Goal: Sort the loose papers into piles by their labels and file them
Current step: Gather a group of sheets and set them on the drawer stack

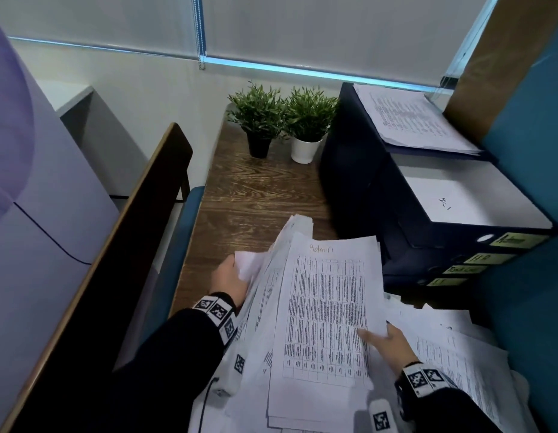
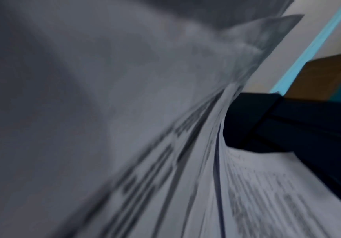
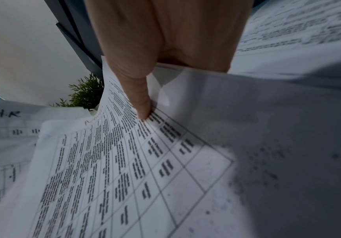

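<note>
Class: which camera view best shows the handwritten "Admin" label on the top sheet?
The head view: the Admin label reads clearly at the top sheet's upper edge. The right wrist view shows that sheet's table under the thumb, its heading unreadable. The left wrist view shows only blurred paper edges.

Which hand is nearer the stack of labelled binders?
Right. The right hand pinches the Admin sheet just below the binders; the left hand grips the paper bundle's far side.

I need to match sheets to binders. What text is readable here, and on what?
"Admin": handwritten atop the top sheet held by both hands.
"H.R": handwritten on a lower sheet, right wrist view.
"H R": second binder label.
Other binder labels, the printed tables and wrist markers: unreadable.
</note>
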`<state>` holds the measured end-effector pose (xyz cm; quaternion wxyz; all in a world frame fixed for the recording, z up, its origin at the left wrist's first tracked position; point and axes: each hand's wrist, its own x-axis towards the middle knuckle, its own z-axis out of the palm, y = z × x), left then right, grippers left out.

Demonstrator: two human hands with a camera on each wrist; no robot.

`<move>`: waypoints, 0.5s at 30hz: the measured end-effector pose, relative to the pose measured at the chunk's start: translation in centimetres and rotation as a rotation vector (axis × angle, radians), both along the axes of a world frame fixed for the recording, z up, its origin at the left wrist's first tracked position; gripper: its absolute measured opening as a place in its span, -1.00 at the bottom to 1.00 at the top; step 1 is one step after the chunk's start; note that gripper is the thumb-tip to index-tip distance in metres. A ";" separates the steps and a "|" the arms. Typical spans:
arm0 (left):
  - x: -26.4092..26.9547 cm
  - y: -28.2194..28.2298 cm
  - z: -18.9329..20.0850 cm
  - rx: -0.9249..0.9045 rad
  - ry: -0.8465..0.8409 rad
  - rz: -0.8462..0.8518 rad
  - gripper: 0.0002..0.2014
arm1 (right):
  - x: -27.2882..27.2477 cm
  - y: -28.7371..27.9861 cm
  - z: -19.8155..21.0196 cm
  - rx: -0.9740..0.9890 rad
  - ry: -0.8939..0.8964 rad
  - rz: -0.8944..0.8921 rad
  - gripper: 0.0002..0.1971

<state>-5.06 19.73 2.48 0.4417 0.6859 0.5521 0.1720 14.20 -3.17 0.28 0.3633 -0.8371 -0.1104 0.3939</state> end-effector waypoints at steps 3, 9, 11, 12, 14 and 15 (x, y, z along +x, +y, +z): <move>0.1 0.2 3.2 0.085 -0.173 0.037 -0.83 | 0.2 -0.6 -0.2 0.003 0.003 0.008 -0.16; -0.6 1.9 8.2 0.143 -0.364 0.126 -0.67 | 0.0 -0.9 -0.7 0.006 -0.015 0.002 -0.30; -0.8 2.4 9.5 0.154 -0.398 0.157 -0.68 | 0.0 -0.9 -1.0 0.006 -0.028 0.001 -0.44; -0.9 2.7 10.3 0.184 -0.389 0.154 -0.69 | -0.1 -0.8 -0.8 0.009 -0.034 0.009 -0.50; -1.4 3.2 11.7 0.260 -0.382 0.151 -0.68 | -0.3 -0.6 -0.5 0.009 -0.053 0.013 -0.56; -1.6 3.3 12.5 0.289 -0.402 0.155 -0.68 | -0.3 -0.6 -0.5 0.009 -0.063 0.009 -0.58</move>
